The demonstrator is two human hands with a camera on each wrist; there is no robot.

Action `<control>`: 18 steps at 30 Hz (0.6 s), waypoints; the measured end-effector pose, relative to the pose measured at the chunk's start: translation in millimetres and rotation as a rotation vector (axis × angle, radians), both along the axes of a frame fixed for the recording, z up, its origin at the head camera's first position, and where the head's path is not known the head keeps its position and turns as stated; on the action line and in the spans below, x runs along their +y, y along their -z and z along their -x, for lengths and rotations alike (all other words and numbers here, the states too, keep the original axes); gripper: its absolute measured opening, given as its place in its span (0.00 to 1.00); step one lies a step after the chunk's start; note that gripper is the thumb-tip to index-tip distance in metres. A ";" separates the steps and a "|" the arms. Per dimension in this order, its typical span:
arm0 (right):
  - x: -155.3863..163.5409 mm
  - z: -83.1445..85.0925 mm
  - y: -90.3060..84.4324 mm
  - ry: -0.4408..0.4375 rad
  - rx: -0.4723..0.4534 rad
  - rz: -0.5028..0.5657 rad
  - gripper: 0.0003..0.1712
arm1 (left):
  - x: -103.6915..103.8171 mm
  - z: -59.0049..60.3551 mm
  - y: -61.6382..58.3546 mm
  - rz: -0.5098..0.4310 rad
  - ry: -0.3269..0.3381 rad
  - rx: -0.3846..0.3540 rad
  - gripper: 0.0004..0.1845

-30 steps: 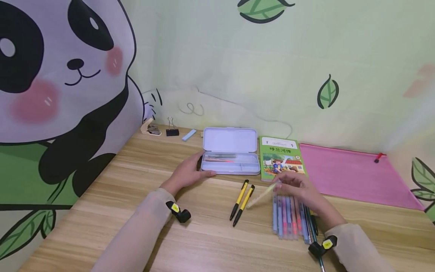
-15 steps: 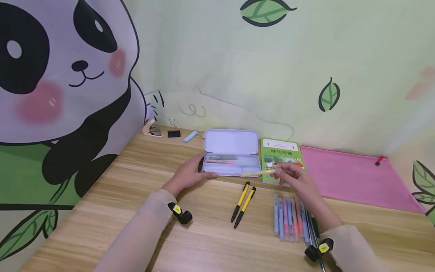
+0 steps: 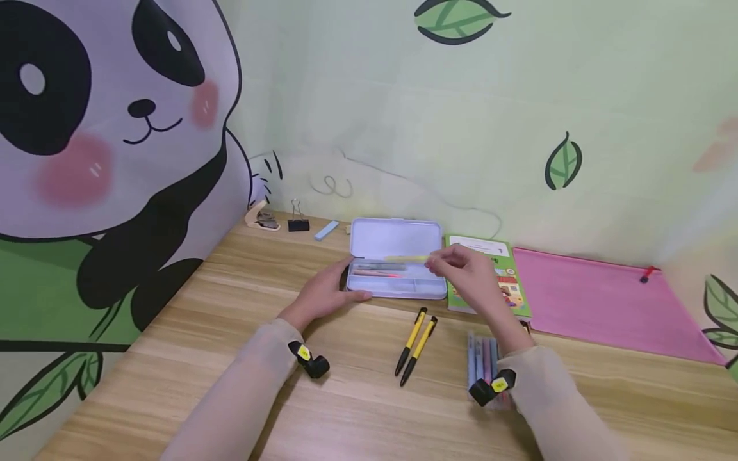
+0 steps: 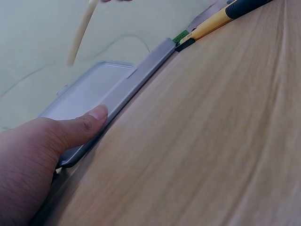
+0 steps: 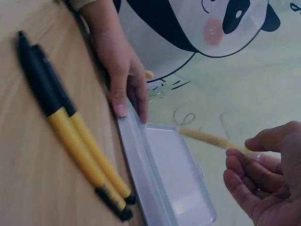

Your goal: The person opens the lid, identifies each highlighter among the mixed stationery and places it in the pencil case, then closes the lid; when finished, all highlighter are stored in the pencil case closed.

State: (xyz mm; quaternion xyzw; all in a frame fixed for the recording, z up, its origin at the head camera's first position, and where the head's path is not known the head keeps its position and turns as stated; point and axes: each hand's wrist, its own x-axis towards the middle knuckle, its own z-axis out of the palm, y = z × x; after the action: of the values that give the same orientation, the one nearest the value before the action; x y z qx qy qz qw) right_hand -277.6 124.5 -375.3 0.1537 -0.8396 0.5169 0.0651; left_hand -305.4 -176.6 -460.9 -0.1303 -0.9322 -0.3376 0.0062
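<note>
An open lilac pencil case [image 3: 396, 285] lies on the wooden desk, its lid [image 3: 394, 237] raised, with a couple of pens inside. My left hand [image 3: 325, 291] grips its left end, thumb on the front edge [image 4: 91, 117]. My right hand [image 3: 467, 269] pinches a pale yellow pen [image 3: 406, 258] and holds it level just above the case; the same yellow pen [image 5: 209, 139] shows over the case [image 5: 174, 179] in the right wrist view. Two yellow-and-black pens [image 3: 416, 344] lie in front of the case. A row of pastel pens [image 3: 480, 352] is partly hidden by my right forearm.
A green book [image 3: 496, 275] lies right of the case, then a pink zip pouch [image 3: 599, 298]. At the back left sit a stapler [image 3: 261, 218], a black binder clip [image 3: 298, 221] and a blue eraser [image 3: 326, 230]. Panda and leaf walls enclose the desk.
My right hand lifted the yellow pen from beside the pastel row and carried it up and left, over the open case. The left hand stayed on the case.
</note>
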 end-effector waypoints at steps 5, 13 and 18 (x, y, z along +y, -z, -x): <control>-19.5 12.4 -3.7 0.000 -0.031 -0.046 0.12 | 0.1 0.7 0.6 0.008 0.003 0.006 0.57; -36.7 20.9 5.9 -0.011 -0.015 -0.159 0.11 | 0.0 1.3 2.2 -0.004 0.001 -0.009 0.60; -39.0 23.0 11.1 -0.011 -0.011 -0.161 0.10 | -1.9 1.7 2.4 0.002 -0.011 -0.012 0.59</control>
State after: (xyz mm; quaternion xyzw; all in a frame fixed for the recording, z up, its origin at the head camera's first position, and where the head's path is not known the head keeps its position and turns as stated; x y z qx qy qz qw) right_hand -300.6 85.5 -386.4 0.1603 -0.8780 0.4488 0.0451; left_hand -307.1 -178.5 -463.4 -0.1232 -0.9332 -0.3374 0.0021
